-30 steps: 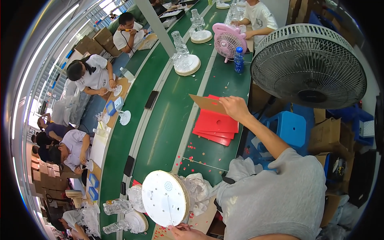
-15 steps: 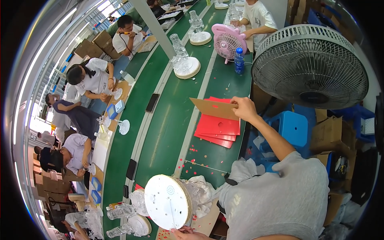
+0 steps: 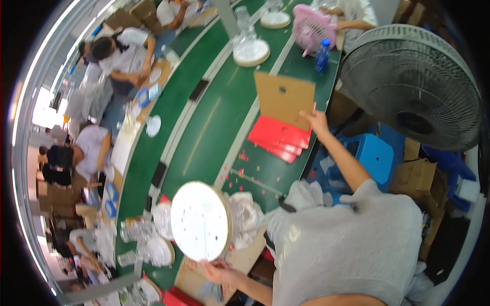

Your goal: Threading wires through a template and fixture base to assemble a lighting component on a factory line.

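Observation:
My right hand pinches the lower right corner of a brown cardboard sheet with a small round hole. The sheet stands tilted up over a loose stack of red sheets on the green table. Lower down, my left hand grips the bottom rim of a white round base, its fingers partly hidden. The base is tipped so that its flat face with small holes shows. Crumpled whitish plastic lies beside it, partly covered by the base.
Clear plastic pieces on round bases crowd the lower left. Small red scraps dot the table. A large grey fan, pink fan, blue bottle and blue stool stand around. Other people work across the table.
My right hand has swung the cardboard sheet up, so more of its brown face shows above the red stack. My left hand stays on the white round base. The whole view has shifted.

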{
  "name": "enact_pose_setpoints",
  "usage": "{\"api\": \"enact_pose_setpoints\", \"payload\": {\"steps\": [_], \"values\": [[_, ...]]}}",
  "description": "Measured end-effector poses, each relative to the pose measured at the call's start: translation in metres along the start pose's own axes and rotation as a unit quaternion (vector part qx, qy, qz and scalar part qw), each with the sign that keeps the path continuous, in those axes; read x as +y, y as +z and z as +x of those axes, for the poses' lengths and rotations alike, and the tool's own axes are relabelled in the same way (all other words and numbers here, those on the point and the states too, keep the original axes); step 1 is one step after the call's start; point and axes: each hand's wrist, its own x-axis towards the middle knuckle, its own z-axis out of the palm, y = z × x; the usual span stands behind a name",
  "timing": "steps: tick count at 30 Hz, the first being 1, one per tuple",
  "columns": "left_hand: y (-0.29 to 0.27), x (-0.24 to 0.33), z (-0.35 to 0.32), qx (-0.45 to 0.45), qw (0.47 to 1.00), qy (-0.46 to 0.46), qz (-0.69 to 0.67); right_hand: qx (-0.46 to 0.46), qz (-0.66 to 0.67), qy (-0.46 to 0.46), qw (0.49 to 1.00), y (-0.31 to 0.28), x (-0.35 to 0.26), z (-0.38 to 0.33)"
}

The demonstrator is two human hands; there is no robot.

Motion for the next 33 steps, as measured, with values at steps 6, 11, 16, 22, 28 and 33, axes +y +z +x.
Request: {"api": "enact_pose_setpoints", "payload": {"steps": [6, 11, 16, 22, 28, 33], "values": [[-0.006, 0.005, -0.003, -0.019, 0.998, -0.008, -0.053, -0.066, 0.254, -0.002, 0.965, 0.013, -0.047, -0.015], [-0.013, -0.007, -0.002, 0.003, 1.000, 0.000, -0.009, -0.002, 0.065, -0.073, 0.995, 0.007, -0.121, -0.039], [-0.022, 0.001, -0.007, -0.008, 1.000, -0.021, 0.003, 0.160, 0.093, -0.401, 0.897, -0.029, -0.246, -0.089], [-0.006, -0.002, -0.011, -0.014, 1.000, -0.015, 0.016, 0.059, 0.107, -0.392, 0.912, -0.018, -0.231, -0.105], [-0.002, -0.009, -0.011, -0.044, 0.998, -0.003, -0.034, -0.038, 0.072, -0.268, 0.960, 0.018, -0.178, -0.110], [-0.008, 0.005, -0.027, -0.045, 0.999, 0.009, -0.021, -0.087, 0.418, -0.154, 0.891, 0.030, -0.219, -0.121]]}}
